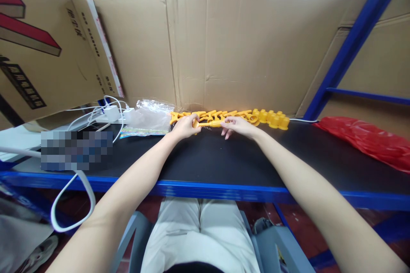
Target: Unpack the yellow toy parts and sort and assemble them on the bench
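Note:
A slim yellow plastic piece point(213, 123) stretches between my two hands, low over the black tabletop. Its left end is in the closed fingers of my left hand point(186, 127). At the right end, the thumb and forefinger of my right hand point(238, 126) pinch it, while the other fingers hang lower. Small dark coils, apparently springs point(207, 128), lie just under the piece. Behind my hands runs a row of similar yellow plastic parts point(205, 114), partly covered by my fingers. Yellow cup-shaped parts point(272, 118) stand in a cluster to the right.
A clear plastic bag point(150, 115) lies left of the parts, beside white chargers point(112, 113) and tangled cables. A red plastic bag point(365, 138) is at the right. Cardboard point(250, 51) walls the back, and a blue metal edge point(221, 190) runs along the front.

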A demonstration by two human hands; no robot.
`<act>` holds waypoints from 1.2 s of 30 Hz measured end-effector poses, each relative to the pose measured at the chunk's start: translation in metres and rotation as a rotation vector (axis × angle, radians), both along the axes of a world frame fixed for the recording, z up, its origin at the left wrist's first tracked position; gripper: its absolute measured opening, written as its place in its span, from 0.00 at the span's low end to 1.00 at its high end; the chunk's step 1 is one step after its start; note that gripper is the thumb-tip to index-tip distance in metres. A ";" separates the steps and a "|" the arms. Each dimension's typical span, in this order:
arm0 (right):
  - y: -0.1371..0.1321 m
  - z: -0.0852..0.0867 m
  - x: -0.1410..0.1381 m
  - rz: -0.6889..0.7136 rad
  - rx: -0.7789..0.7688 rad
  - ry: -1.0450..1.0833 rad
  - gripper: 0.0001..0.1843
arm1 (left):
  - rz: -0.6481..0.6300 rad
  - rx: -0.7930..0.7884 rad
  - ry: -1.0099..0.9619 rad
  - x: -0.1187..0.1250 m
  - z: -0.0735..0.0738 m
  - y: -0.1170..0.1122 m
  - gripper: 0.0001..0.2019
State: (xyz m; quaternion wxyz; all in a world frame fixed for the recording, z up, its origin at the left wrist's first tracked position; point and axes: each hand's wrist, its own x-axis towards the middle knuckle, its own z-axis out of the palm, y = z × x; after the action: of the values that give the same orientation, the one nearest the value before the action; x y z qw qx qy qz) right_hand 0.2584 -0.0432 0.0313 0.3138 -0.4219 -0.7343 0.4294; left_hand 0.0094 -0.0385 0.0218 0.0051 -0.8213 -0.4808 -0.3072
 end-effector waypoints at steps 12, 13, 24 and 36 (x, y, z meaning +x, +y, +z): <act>0.002 -0.001 0.002 -0.002 0.003 0.043 0.27 | 0.014 -0.002 -0.014 -0.001 -0.001 0.002 0.14; 0.002 -0.001 0.002 0.000 0.008 0.040 0.25 | 0.011 0.000 -0.016 0.000 -0.001 0.002 0.14; 0.000 0.001 -0.002 -0.027 0.025 0.004 0.20 | 0.018 -0.014 -0.030 0.000 0.002 -0.001 0.13; -0.005 0.005 -0.002 0.035 0.029 0.054 0.24 | 0.011 0.008 -0.032 0.001 0.003 -0.003 0.13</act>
State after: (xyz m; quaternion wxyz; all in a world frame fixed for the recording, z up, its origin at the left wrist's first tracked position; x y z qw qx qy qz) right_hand 0.2564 -0.0480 0.0359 0.3322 -0.3926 -0.7390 0.4353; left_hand 0.0099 -0.0410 0.0247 0.0026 -0.8134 -0.4842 -0.3224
